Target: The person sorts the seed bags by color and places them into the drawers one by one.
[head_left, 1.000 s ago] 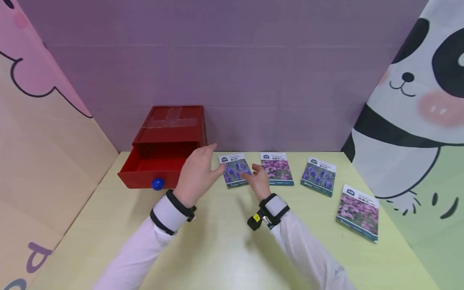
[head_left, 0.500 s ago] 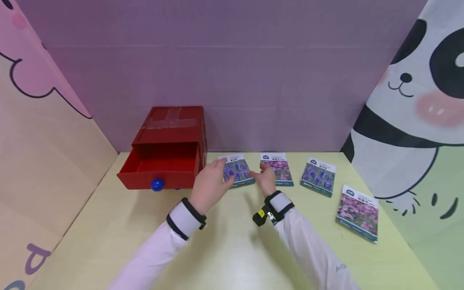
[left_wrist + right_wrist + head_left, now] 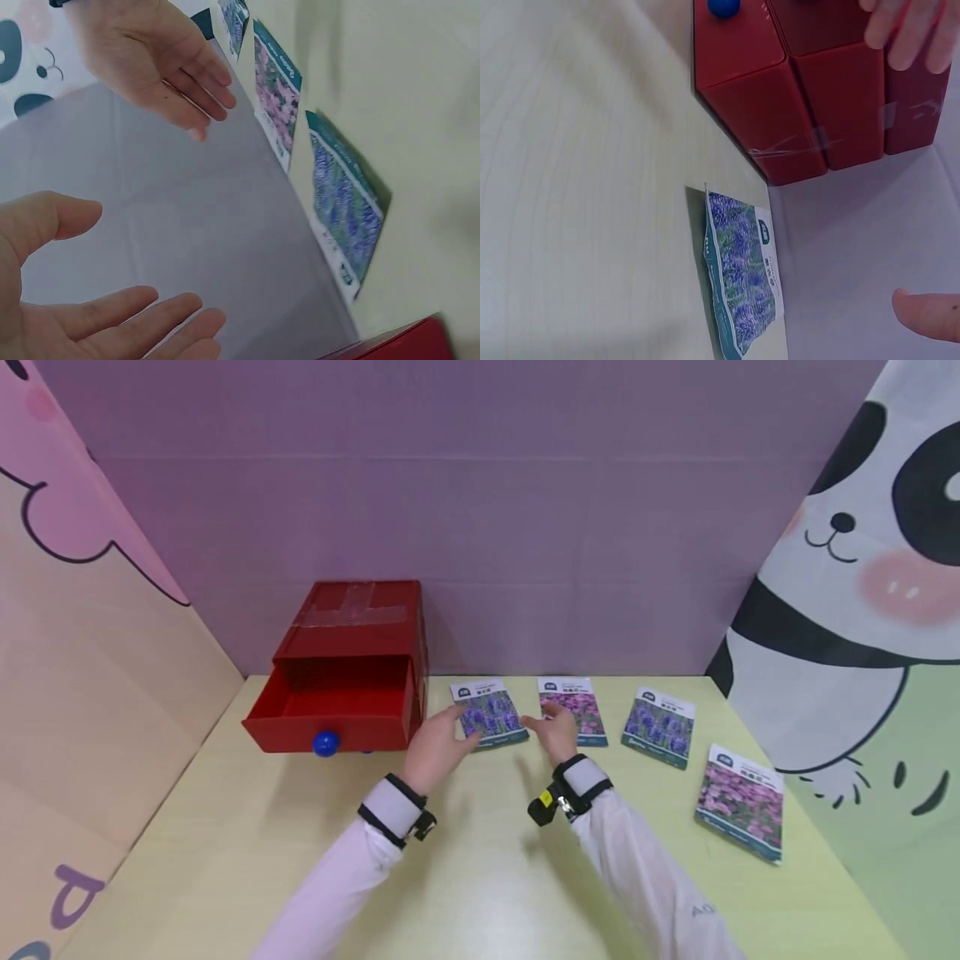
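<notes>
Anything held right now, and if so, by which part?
Nothing is held: the left hand and right hand hover empty, near the leftmost purple-flower packet.

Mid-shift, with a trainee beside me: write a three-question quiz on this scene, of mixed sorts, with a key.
1. True or false: every drawer of the red cabinet is shut.

2. Count: how many flower packets show pink blooms?

3. Multiple choice: what do the left hand and the right hand hold?
A) one packet each
B) the blue knob
C) nothing

Key:
1. False; one drawer is pulled out.
2. Two; the other two show purple blooms.
3. C; both hands are open.
</notes>
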`<state>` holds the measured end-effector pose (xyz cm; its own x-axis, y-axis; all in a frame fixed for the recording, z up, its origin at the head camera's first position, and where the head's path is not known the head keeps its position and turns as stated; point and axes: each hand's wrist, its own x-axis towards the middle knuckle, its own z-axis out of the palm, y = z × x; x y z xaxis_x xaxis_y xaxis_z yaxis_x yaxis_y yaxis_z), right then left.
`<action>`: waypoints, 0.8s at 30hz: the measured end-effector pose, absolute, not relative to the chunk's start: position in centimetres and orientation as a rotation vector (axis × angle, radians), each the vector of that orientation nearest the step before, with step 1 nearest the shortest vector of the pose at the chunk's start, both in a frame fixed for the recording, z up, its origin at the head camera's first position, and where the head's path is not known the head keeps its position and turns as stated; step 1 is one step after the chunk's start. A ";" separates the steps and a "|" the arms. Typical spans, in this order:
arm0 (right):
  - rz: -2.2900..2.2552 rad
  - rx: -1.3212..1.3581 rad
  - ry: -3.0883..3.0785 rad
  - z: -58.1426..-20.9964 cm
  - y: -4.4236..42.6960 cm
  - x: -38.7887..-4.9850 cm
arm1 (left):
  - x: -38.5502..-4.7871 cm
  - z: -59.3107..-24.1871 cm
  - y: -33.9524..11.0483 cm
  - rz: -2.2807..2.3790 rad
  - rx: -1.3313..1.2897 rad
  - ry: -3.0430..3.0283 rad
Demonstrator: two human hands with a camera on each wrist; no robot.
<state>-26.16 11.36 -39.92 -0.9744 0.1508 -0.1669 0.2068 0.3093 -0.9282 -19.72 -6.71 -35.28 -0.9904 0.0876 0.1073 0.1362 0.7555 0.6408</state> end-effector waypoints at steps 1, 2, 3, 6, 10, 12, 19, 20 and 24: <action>-1.780 0.348 2.501 -40.0 11.4 -26.2 | -19.9 -35.5 -6.8 -1.081 -0.169 -2.875; -1.774 0.353 2.503 -40.1 11.5 -26.3 | -20.1 -35.7 -6.9 -1.103 -0.151 -2.875; -1.767 0.355 2.507 -40.1 11.5 -26.4 | -20.2 -35.9 -6.9 -1.125 -0.133 -2.874; -1.764 0.370 2.508 -40.3 11.6 -26.5 | -20.7 -36.4 -7.1 -1.175 -0.086 -2.871; -1.774 0.388 2.501 -40.5 11.6 -26.7 | -21.1 -36.8 -7.3 -1.274 -0.055 -2.852; -1.780 0.390 2.493 -40.5 11.6 -26.8 | -21.4 -37.0 -7.3 -1.335 -0.051 -2.835; -1.795 0.395 2.448 -40.4 11.5 -26.9 | -22.3 -38.3 -7.4 -1.588 0.008 -2.765; -1.793 0.401 2.441 -40.5 11.6 -27.0 | -22.7 -38.8 -7.5 -1.610 0.022 -2.754; -1.779 0.436 2.434 -42.0 12.0 -28.2 | -26.3 -44.1 -8.6 -1.710 -0.023 -2.643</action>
